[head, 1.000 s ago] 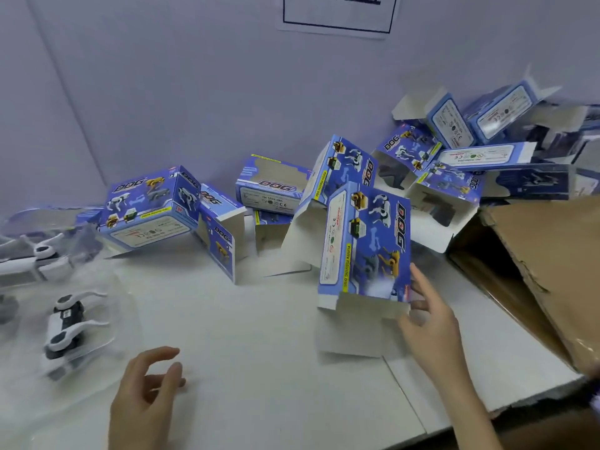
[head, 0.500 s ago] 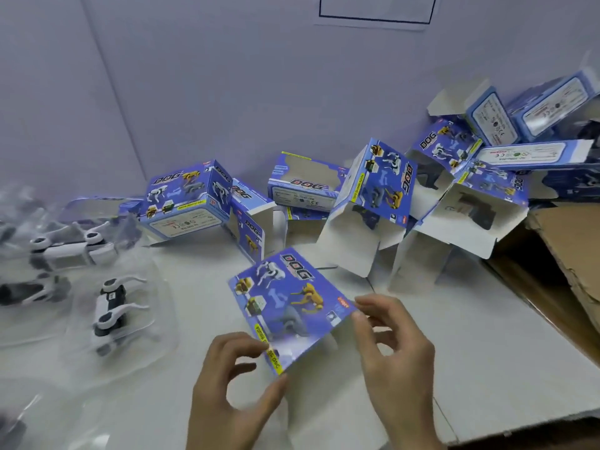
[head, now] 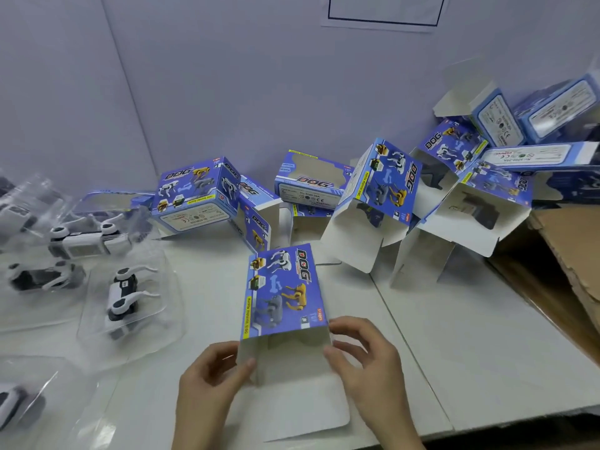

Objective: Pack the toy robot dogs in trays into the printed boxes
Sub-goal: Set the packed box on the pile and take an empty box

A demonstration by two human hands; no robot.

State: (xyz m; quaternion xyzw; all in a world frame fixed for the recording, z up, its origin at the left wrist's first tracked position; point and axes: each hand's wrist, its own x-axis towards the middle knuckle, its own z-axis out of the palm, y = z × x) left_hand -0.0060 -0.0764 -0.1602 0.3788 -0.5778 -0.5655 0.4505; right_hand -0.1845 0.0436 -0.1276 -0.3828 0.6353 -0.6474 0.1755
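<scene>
A blue printed "DOG" box (head: 281,292) lies on the white table in front of me, its open end with white flaps facing me. My left hand (head: 212,378) pinches the left side flap. My right hand (head: 363,358) holds the right flap at the opening. To the left lie white and black toy robot dogs in clear plastic trays, the nearest tray (head: 130,303) holding one dog (head: 125,295), another dog (head: 87,240) behind it.
Several more blue printed boxes (head: 380,186) with open flaps are piled along the back wall and to the right. A brown cardboard carton (head: 571,264) stands at the right edge. More trays with dogs (head: 19,404) lie at the lower left.
The box was carried from the pile by my right hand to the table in front of me. Both hands now hold its open end, and it has turned its opening toward me.
</scene>
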